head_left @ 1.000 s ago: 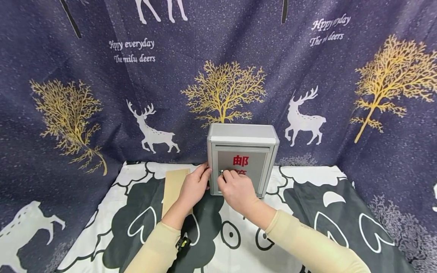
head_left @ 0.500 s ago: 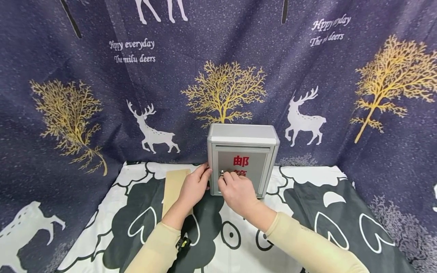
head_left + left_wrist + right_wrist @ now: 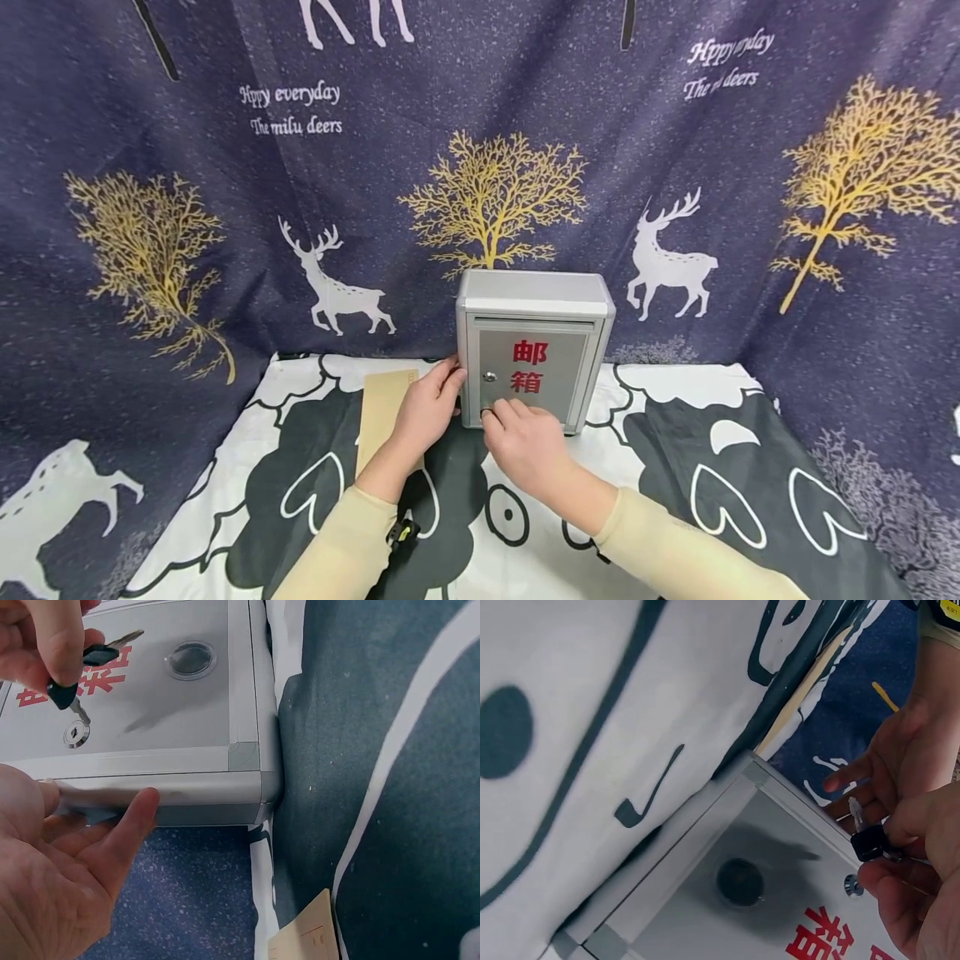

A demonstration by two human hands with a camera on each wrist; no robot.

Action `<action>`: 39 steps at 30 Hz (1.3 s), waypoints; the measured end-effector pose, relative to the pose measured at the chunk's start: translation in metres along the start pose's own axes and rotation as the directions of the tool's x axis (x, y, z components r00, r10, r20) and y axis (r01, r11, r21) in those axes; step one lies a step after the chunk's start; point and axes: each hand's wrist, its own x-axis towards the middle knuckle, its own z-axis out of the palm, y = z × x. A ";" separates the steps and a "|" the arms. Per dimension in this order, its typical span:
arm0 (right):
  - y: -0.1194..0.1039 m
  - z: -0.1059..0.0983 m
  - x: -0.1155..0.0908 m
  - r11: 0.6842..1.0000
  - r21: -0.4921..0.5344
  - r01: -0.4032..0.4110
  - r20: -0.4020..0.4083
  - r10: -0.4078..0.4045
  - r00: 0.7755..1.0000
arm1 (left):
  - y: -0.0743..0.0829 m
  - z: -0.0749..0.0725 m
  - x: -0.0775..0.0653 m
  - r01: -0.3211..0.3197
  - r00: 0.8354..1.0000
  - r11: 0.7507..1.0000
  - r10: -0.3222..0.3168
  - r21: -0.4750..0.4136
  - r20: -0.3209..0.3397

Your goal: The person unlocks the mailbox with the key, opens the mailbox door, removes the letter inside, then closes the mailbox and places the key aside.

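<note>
A silver metal mailbox point(image 3: 536, 296) with red characters stands upright at the middle back. My right hand point(image 3: 527, 437) pinches keys point(image 3: 100, 654) with black heads, low in front of its door. One bare blade tip is close to the round lock point(image 3: 76, 734) in the left wrist view, outside the keyhole. A second blade points away across the door. My left hand point(image 3: 429, 408) rests against the mailbox's left side, its fingers fairly straight along the side wall. A round window point(image 3: 740, 882) sits low in the door, covered by my right hand in the head view.
A tan paper envelope point(image 3: 382, 408) lies left of the mailbox, partly under my left forearm. The cartoon-patterned cloth point(image 3: 690, 383) covers the table. Behind the mailbox hangs a dark blue curtain point(image 3: 480, 83) with deer and trees.
My right hand has moved down from the lock with the keys, so the lock and the second red character now show in the head view. My left hand has stayed against the mailbox side.
</note>
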 end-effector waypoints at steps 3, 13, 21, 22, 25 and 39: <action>0.001 0.000 -0.004 0.999 0.032 -0.008 -0.025 0.009 1.000 | -0.001 0.000 0.000 -0.003 1.000 1.000 0.003 0.003 0.000; 0.006 -0.003 -0.014 0.993 0.119 0.003 -0.070 0.005 0.998 | 0.000 -0.001 0.000 -0.001 1.000 1.000 0.001 -0.005 0.004; 0.010 -0.003 -0.028 0.975 0.224 0.009 -0.015 -0.006 1.000 | -0.001 0.001 0.001 -0.008 1.000 1.000 0.008 -0.004 0.001; 0.010 -0.003 -0.030 0.973 0.230 0.008 -0.003 -0.007 1.000 | -0.001 0.001 0.001 -0.009 1.000 1.000 0.009 0.000 -0.002; 0.013 -0.003 -0.035 0.972 0.236 0.007 0.031 -0.015 0.999 | -0.001 0.000 0.001 -0.013 1.000 1.000 0.013 0.006 -0.005; 0.022 0.002 -0.044 0.964 0.231 0.133 0.038 -0.146 0.989 | 0.001 -0.001 0.001 0.002 1.000 1.000 -0.002 -0.024 0.007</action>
